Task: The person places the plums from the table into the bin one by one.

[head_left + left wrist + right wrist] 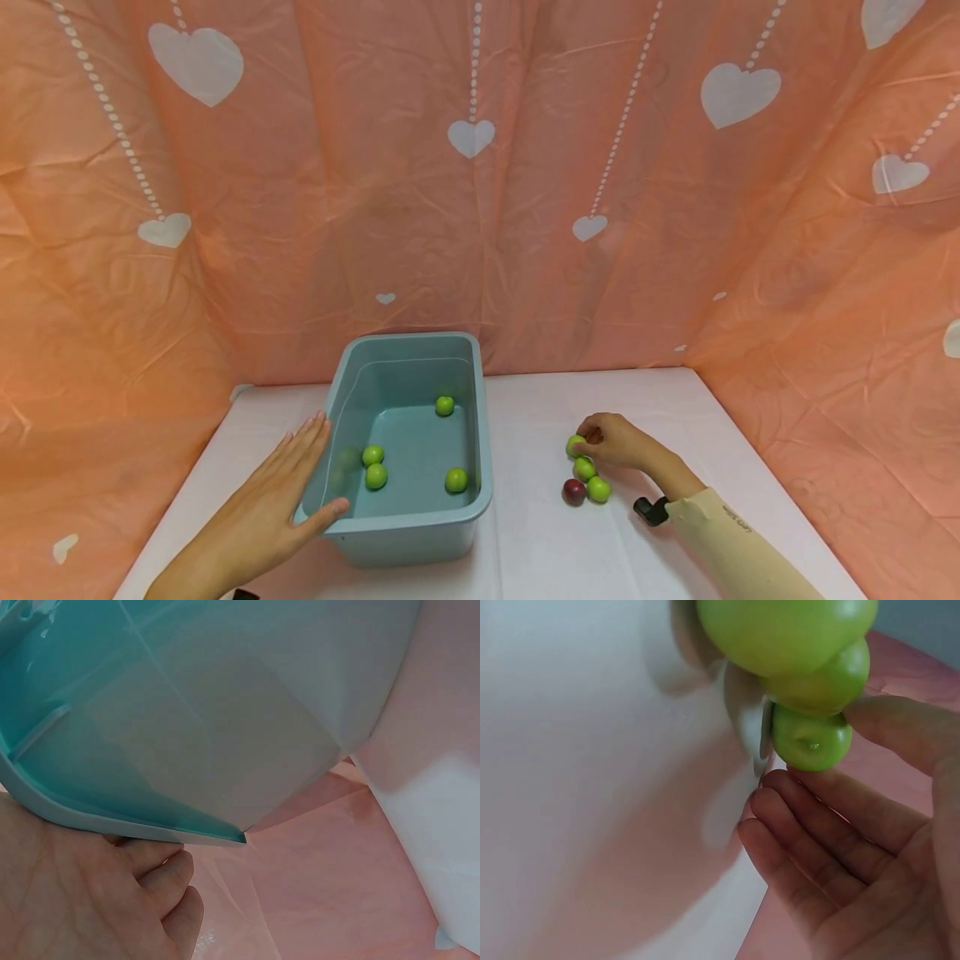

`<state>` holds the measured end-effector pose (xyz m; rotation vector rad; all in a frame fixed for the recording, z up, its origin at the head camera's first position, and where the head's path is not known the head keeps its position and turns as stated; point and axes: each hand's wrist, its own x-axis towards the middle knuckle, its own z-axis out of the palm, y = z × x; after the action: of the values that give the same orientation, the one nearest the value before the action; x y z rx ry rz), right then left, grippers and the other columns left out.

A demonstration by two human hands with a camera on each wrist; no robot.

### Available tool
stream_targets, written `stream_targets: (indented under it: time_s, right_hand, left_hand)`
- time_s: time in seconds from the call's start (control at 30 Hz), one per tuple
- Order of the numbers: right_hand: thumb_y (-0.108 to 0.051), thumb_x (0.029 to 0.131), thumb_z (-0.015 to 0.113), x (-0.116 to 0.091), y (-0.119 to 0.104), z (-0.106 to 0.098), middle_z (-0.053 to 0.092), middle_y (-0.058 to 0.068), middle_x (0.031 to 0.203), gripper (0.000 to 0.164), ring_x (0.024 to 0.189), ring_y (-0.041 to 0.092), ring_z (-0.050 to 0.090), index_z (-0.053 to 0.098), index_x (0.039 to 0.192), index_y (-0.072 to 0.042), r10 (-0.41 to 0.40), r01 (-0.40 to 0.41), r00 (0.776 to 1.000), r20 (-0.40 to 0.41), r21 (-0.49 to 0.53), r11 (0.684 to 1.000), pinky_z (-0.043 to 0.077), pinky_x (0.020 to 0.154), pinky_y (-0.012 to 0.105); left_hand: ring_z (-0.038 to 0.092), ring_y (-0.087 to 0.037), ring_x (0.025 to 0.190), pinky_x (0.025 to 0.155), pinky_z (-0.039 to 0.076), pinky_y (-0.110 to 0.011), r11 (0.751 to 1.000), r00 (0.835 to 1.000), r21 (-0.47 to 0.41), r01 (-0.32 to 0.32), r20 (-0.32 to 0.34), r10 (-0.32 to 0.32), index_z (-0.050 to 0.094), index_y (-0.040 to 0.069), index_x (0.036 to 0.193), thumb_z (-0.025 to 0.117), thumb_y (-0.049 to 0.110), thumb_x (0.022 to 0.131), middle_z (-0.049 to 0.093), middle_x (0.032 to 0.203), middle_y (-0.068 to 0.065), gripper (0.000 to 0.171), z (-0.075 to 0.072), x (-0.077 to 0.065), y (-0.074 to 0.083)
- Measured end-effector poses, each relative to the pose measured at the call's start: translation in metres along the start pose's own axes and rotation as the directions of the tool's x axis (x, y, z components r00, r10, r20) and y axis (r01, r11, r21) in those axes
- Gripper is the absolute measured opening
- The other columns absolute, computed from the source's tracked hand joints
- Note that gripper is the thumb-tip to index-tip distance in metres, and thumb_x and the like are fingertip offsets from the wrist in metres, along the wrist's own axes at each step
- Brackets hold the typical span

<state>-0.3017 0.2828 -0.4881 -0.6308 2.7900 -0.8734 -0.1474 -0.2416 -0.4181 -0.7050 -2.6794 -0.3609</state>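
Note:
My right hand point(611, 439) pinches a round green fruit point(576, 445) between thumb and fingers, low over the white table. The right wrist view shows the thumb on one side of this green fruit point(812, 741) and fingertips on the other. Two more green fruits point(598, 489) and a dark red, plum-like fruit point(573, 492) lie close by, nearer me. My left hand point(277, 492) rests on the left rim of a grey-blue plastic tub point(405, 523), fingers straight and thumb over the near corner. Inside the tub lie several green fruits point(456, 480).
The white-covered table point(540, 550) carries the tub left of centre and the loose fruits to the right. A pink-orange curtain point(525, 292) with white hearts encloses the table at the back and both sides.

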Motion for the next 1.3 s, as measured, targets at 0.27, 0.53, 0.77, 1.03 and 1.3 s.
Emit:
stream_targets:
  time_s: [0.27, 0.53, 0.77, 1.03, 1.3]
  right_hand:
    - [-0.023, 0.095, 0.084, 0.004, 0.000, -0.001, 0.069, -0.004, 0.092, 0.022, 0.085, 0.011, 0.062, 0.076, 0.104, -0.004, -0.038, 0.038, 0.999, -0.024, -0.016, 0.999, 0.056, 0.077, 0.027]
    - [-0.021, 0.094, 0.084, 0.007, -0.003, -0.001, 0.069, -0.004, 0.091, 0.021, 0.083, 0.011, 0.061, 0.077, 0.104, -0.003, -0.033, 0.032, 0.999, -0.030, -0.024, 0.999, 0.055, 0.075, 0.028]
    - [-0.020, 0.094, 0.084, 0.006, -0.006, -0.002, 0.069, -0.002, 0.092, 0.023, 0.083, 0.013, 0.060, 0.076, 0.106, -0.002, -0.018, 0.018, 1.000, -0.024, -0.017, 1.000, 0.055, 0.075, 0.028]
    - [-0.017, 0.095, 0.082, 0.013, -0.012, -0.007, 0.072, -0.002, 0.096, 0.019, 0.087, 0.013, 0.064, 0.078, 0.107, -0.003, -0.127, 0.124, 0.990, -0.066, -0.041, 0.991, 0.059, 0.079, 0.031]
    - [-0.025, 0.097, 0.083, 0.021, -0.026, -0.012, 0.074, -0.003, 0.103, 0.023, 0.097, 0.019, 0.069, 0.078, 0.109, -0.007, -0.201, 0.197, 0.974, -0.107, -0.051, 0.979, 0.062, 0.092, 0.043]
  left_hand:
    - [0.035, -0.044, 0.156, 0.126, -0.008, -0.012, 1.000, 1.000, 0.004, 0.003, 0.003, -0.003, 0.034, -0.007, 0.164, 0.073, 0.056, 0.099, 0.032, 0.172, -0.024, 0.099, 0.000, 0.000, 0.000]
    - [0.033, -0.045, 0.157, 0.125, -0.010, -0.011, 1.000, 0.999, -0.014, 0.024, 0.030, -0.024, 0.033, -0.006, 0.165, 0.071, 0.057, 0.099, 0.030, 0.173, -0.024, 0.098, -0.002, 0.000, 0.001]
    - [0.033, -0.044, 0.158, 0.126, -0.009, -0.012, 1.000, 0.999, -0.013, 0.024, 0.031, -0.024, 0.033, -0.006, 0.165, 0.071, 0.057, 0.100, 0.030, 0.173, -0.024, 0.098, -0.003, 0.000, 0.002]
    - [0.033, -0.045, 0.158, 0.125, -0.010, -0.012, 1.000, 0.999, -0.007, 0.023, 0.030, -0.022, 0.033, -0.007, 0.165, 0.071, 0.057, 0.100, 0.030, 0.173, -0.024, 0.098, -0.002, 0.001, 0.001]
    - [0.034, -0.044, 0.157, 0.125, -0.010, -0.011, 1.000, 1.000, -0.004, 0.020, 0.017, -0.020, 0.033, -0.006, 0.165, 0.071, 0.057, 0.099, 0.031, 0.172, -0.024, 0.098, -0.002, 0.001, 0.001]
